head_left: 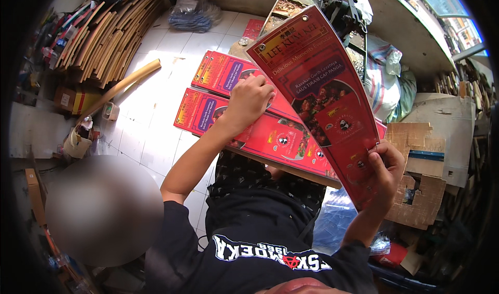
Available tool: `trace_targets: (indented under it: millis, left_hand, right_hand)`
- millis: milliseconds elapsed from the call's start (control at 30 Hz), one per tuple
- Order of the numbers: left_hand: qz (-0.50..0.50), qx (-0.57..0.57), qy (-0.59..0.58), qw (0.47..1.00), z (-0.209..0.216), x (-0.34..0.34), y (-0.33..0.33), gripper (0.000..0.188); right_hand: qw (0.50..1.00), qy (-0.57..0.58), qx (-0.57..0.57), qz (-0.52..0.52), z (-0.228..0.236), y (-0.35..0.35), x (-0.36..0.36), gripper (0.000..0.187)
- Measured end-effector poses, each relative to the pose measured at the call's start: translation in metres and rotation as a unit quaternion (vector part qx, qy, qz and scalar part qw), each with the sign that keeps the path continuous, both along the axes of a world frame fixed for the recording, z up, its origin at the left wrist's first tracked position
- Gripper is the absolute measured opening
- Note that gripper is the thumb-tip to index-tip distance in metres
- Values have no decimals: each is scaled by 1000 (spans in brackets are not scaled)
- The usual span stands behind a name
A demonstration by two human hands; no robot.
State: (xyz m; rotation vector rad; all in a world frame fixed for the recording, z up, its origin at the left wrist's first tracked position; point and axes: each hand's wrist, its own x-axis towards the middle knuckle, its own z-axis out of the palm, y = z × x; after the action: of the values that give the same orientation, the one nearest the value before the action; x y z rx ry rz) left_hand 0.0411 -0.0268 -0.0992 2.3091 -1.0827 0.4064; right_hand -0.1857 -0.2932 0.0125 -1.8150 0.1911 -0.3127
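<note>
The right hand (385, 166) is closed on the lower end of a long red printed card (319, 94), lifting it tilted over the lap. The left hand (249, 101) lies flat, fingers loose, pressing a stack of the same red cards (234, 107) across the knees. Behind stands a rack of trays (291, 5), contents unclear; torn cardboard (421, 190) sits right.

The red card sheet (319, 91) is looking shiny and smooth, like printed cardboard. The red sheets (244, 112) lying flat are shining the same way. The floor tiles (150, 117) are looking white, hard and glossy. The torn box (421, 185) is showing rough, dull brown cardboard. The shirt (249, 242) is looking like soft black cloth.
</note>
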Motion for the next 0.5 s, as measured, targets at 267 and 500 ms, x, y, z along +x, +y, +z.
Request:
trace_targets:
  millis: [267, 500]
  left_hand:
    - [-99, 125, -107, 981, -36, -4, 4, 7]
    - [-214, 52, -26, 975, 12, -80, 25, 15]
  right_hand:
    - [988, 41, -28, 146, 11, 22, 106, 13]
    - [931, -46, -346, 105, -4, 61, 161, 14]
